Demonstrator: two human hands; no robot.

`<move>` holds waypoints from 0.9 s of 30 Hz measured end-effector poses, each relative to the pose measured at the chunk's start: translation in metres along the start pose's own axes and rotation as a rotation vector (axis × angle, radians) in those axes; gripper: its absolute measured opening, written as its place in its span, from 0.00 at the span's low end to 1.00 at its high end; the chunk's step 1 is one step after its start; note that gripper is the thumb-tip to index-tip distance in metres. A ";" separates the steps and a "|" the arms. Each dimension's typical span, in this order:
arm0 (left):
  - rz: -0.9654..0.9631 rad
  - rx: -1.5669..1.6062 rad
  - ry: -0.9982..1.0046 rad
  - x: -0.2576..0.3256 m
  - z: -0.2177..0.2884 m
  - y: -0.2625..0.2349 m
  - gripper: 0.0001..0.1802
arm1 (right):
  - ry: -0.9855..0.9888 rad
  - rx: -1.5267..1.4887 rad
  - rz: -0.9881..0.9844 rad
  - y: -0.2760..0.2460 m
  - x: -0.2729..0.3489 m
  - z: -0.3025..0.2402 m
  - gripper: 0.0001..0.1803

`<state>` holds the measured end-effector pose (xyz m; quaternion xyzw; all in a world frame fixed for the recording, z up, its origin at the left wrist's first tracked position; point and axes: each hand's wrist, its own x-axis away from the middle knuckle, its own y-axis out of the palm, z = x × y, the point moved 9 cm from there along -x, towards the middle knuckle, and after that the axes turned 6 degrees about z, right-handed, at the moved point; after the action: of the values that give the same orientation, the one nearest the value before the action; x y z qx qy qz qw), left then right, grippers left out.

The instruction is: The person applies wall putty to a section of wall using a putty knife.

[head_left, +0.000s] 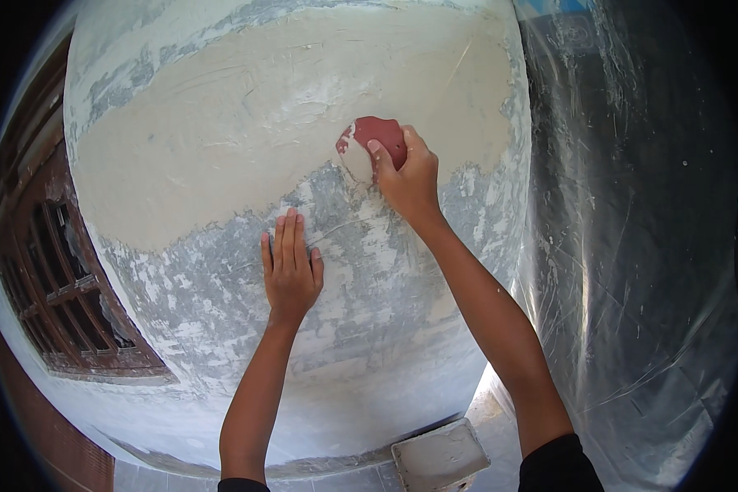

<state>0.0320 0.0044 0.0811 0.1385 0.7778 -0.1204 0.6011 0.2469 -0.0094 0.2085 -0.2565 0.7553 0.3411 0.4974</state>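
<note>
My right hand (412, 176) grips a red plastering scraper (383, 133), thumb on its near face and fingers behind its right side. Pale wet plaster coats the scraper's left part, which meets the wall along the lower border of a fresh beige layer of plaster (221, 139). Lower and to the left, my left hand (291, 275) lies against the patchy grey-white wall (369, 287), fingers stretched upward and thumb apart, holding nothing. Its fingertips are just below the beige layer.
A brown wooden window with bars (74, 287) is at the left. Clear plastic sheeting (623, 246) hangs along the right, beside the wall's edge. On the tiled floor (344, 478) at the wall's foot stands a rectangular tray (441, 455) with pale grey material in it.
</note>
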 end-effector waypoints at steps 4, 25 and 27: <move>0.005 -0.010 -0.006 0.001 -0.002 0.000 0.30 | 0.370 -0.250 0.230 -0.027 -0.009 0.024 0.18; -0.002 -0.009 0.000 0.000 0.000 0.000 0.30 | 0.226 -0.041 0.098 -0.023 -0.007 0.031 0.15; -0.002 -0.003 -0.003 0.000 0.001 0.000 0.30 | 0.377 -0.231 0.206 -0.033 -0.006 0.038 0.16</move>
<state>0.0327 0.0045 0.0809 0.1365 0.7772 -0.1199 0.6024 0.2948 -0.0012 0.1951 -0.2926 0.8128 0.4202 0.2776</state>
